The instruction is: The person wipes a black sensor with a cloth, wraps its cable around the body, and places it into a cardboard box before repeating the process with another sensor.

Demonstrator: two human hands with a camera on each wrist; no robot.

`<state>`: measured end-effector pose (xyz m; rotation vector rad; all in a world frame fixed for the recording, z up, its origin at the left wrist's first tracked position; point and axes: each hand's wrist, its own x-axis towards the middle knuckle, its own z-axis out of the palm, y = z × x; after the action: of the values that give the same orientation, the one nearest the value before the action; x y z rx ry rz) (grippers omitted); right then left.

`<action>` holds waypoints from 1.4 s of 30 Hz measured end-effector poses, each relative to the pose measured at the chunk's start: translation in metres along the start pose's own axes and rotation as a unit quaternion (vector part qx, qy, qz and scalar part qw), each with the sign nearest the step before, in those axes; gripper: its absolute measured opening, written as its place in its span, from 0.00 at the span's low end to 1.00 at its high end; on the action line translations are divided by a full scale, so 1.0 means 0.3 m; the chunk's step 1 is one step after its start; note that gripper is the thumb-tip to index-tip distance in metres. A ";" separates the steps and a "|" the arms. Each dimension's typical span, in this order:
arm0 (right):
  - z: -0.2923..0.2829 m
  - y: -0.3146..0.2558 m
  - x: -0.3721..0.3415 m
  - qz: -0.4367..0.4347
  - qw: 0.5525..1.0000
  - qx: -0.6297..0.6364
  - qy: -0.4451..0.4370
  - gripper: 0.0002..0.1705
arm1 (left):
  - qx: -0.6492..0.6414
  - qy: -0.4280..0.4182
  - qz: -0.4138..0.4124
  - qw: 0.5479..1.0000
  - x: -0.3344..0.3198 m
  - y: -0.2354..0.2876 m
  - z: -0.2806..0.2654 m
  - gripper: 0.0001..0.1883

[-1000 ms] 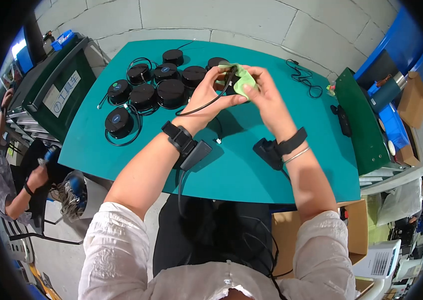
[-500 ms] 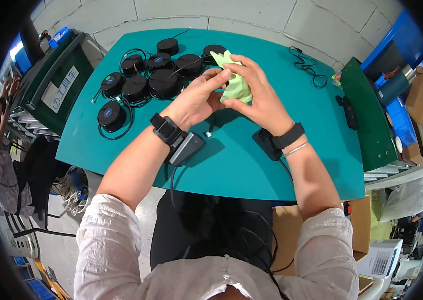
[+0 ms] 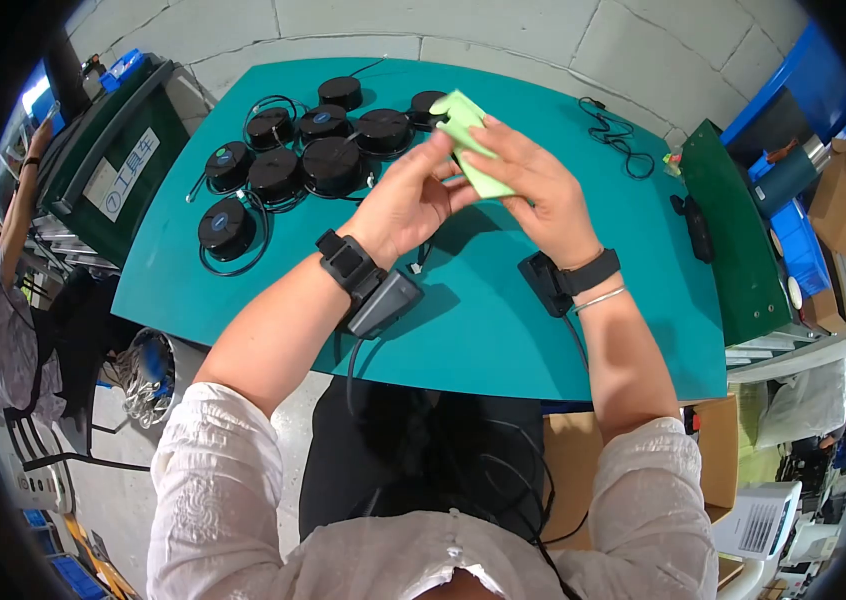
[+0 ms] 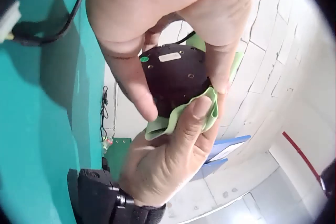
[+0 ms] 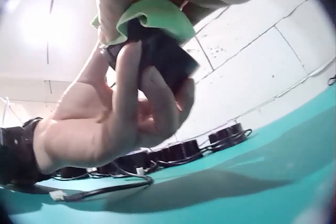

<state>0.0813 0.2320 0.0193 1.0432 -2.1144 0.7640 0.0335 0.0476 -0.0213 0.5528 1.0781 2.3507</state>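
Observation:
Above the table, my left hand (image 3: 398, 205) grips a black round device (image 4: 176, 77) by its edge. Its underside, with a white label, a green dot and small screw holes, faces the left wrist camera. My right hand (image 3: 548, 195) pinches a light green cloth (image 3: 473, 145) against the device, thumb on the cloth at the rim in the left wrist view. From the head, the cloth and fingers hide most of the device. A black cable (image 5: 113, 188) with a white connector (image 5: 58, 195) hangs low over the table below the hands.
Several similar black devices (image 3: 333, 165) with coiled cables stand on the green table (image 3: 503, 320), left and back. A loose black cable (image 3: 618, 135) lies at the back right. Green cabinets flank the table, the left one labelled (image 3: 123, 180). Another person (image 3: 13, 290) is at the far left.
The bunched cloth now lies flatter and slants across the device, with the right fingers shifted over its top. The cable that crossed the left hand a second ago no longer does.

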 end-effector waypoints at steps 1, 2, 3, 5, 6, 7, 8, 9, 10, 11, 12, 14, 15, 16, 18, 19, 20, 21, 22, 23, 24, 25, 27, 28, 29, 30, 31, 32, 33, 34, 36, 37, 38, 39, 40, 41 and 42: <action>0.004 -0.002 0.002 0.000 1.000 0.002 -0.001 0.29 | -0.122 -0.059 0.001 0.991 0.019 0.009 -0.046 0.24; 0.008 -0.005 0.004 -0.027 0.999 -0.034 -0.023 0.30 | -0.242 -0.117 0.002 0.963 0.030 0.006 -0.086 0.26; 0.014 -0.007 0.006 -0.053 0.995 -0.070 -0.045 0.31 | -0.149 -0.039 0.014 0.988 0.011 0.038 -0.046 0.30; 0.012 -0.004 -0.003 -0.035 0.997 -0.052 -0.035 0.27 | -0.175 0.012 -0.006 0.984 -0.005 0.065 0.010 0.32; 0.007 0.002 -0.010 -0.017 0.999 -0.036 -0.025 0.23 | -0.202 0.060 -0.026 0.977 -0.009 0.073 0.029 0.34; 0.003 0.016 -0.021 -0.020 0.999 -0.034 -0.025 0.23 | -0.225 0.021 -0.036 0.973 -0.010 0.079 0.041 0.40; -0.001 0.035 -0.038 0.160 0.980 0.115 0.032 0.19 | -0.216 -0.049 -0.031 0.975 -0.003 0.073 0.007 0.39; -0.001 0.050 -0.052 0.332 0.903 0.258 0.085 0.15 | -0.229 -0.122 -0.028 0.965 0.009 0.076 -0.004 0.39; 0.000 0.066 -0.059 0.330 0.903 0.262 0.086 0.15 | -0.240 -0.195 -0.028 0.951 0.018 0.079 -0.015 0.38; 0.000 0.083 -0.062 0.360 0.843 0.362 0.168 0.15 | -0.255 -0.231 -0.033 0.938 0.019 0.073 -0.025 0.37; -0.001 0.080 -0.053 0.383 0.766 0.453 0.247 0.17 | -0.254 -0.232 -0.034 0.939 0.008 0.079 -0.005 0.37; 0.008 0.056 -0.047 0.381 0.737 0.496 0.256 0.22 | -0.164 -0.155 -0.048 0.973 -0.010 0.082 0.042 0.36; 0.021 0.032 -0.041 0.347 0.707 0.580 0.206 0.25 | -0.161 -0.138 -0.071 0.975 -0.006 0.074 0.043 0.34; 0.036 0.007 -0.031 0.308 0.669 0.659 0.153 0.28 | -0.163 -0.139 -0.072 0.974 -0.007 0.069 0.046 0.34; 0.050 -0.030 -0.015 0.252 0.773 0.572 0.111 0.34 | -0.039 -0.073 -0.024 0.996 -0.021 0.061 0.050 0.31; 0.049 -0.030 -0.016 0.269 0.813 0.509 0.082 0.37 | -0.043 -0.100 -0.025 0.994 -0.019 0.061 0.032 0.28; 0.045 -0.027 -0.015 0.282 0.849 0.443 0.053 0.40 | -0.043 -0.100 -0.025 0.994 -0.016 0.062 0.028 0.28; 0.038 -0.023 -0.016 0.321 0.841 0.432 0.063 0.38 | 0.010 -0.072 0.009 0.997 -0.013 0.064 0.026 0.28; 0.044 -0.013 -0.023 0.320 0.841 0.432 0.063 0.38 | 0.062 -0.043 0.043 0.996 -0.009 0.068 0.026 0.29; 0.058 0.004 -0.037 0.340 0.832 0.432 0.079 0.34 | 0.076 -0.028 0.038 0.996 -0.005 0.093 0.014 0.37; 0.066 0.011 -0.044 0.359 0.822 0.431 0.094 0.30 | 0.077 -0.028 0.039 0.996 -0.002 0.092 0.017 0.37; 0.067 0.016 -0.048 0.359 0.823 0.431 0.094 0.30 | 0.166 0.001 0.089 0.982 0.001 0.088 0.022 0.39; 0.068 0.019 -0.051 0.410 0.738 0.528 0.096 0.19 | 0.303 0.003 0.161 0.939 0.016 0.088 0.013 0.43; 0.071 0.030 -0.059 0.410 0.738 0.527 0.095 0.19 | 0.303 0.003 0.162 0.939 0.021 0.088 0.004 0.43; 0.077 0.045 -0.071 0.442 0.685 0.570 0.103 0.17 | 0.348 -0.002 0.192 0.917 0.024 0.088 -0.005 0.43; 0.078 0.044 -0.070 0.472 0.628 0.609 0.110 0.15 | 0.393 -0.006 0.221 0.892 0.023 0.090 -0.004 0.43; 0.069 0.039 -0.064 0.480 0.624 0.603 0.128 0.13 | 0.422 0.016 0.214 0.881 0.021 0.091 -0.003 0.43; 0.061 0.036 -0.060 0.481 0.624 0.603 0.127 0.13 | 0.422 0.017 0.214 0.881 0.018 0.093 -0.001 0.43; 0.050 0.038 -0.058 0.500 0.639 0.554 0.188 0.13 | 0.447 0.023 0.219 0.867 0.014 0.096 0.003 0.42; 0.041 0.043 -0.057 0.515 0.649 0.501 0.248 0.13 | 0.472 0.028 0.223 0.853 0.012 0.102 0.006 0.42; 0.043 0.070 -0.066 0.466 0.669 0.493 0.304 0.14 | 0.510 0.024 0.221 0.831 0.010 0.101 0.003 0.42; 0.038 0.064 -0.061 0.421 0.728 0.473 0.263 0.16 | 0.493 0.000 0.210 0.844 0.016 0.088 -0.006 0.43; 0.031 0.057 -0.052 0.372 0.782 0.448 0.221 0.18 | 0.475 -0.026 0.199 0.857 0.025 0.081 -0.011 0.44; 0.043 0.013 -0.050 0.306 0.863 0.383 0.122 0.23 | 0.434 -0.023 0.185 0.881 0.012 0.076 0.005 0.45; 0.073 -0.034 -0.023 0.218 0.934 0.263 0.105 0.27 | 0.434 -0.027 0.189 0.881 0.009 0.086 0.023 0.45; 0.061 -0.034 -0.016 0.213 0.937 0.259 0.097 0.26 | 0.437 -0.011 0.162 0.885 0.002 0.101 0.040 0.46; 0.053 -0.035 -0.016 0.209 0.939 0.257 0.089 0.26 | 0.439 0.005 0.133 0.889 -0.009 0.108 0.047 0.46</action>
<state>0.0878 0.2173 0.0081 0.7295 -2.0449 1.6204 0.0349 0.0359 0.0121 1.0462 2.1927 1.9496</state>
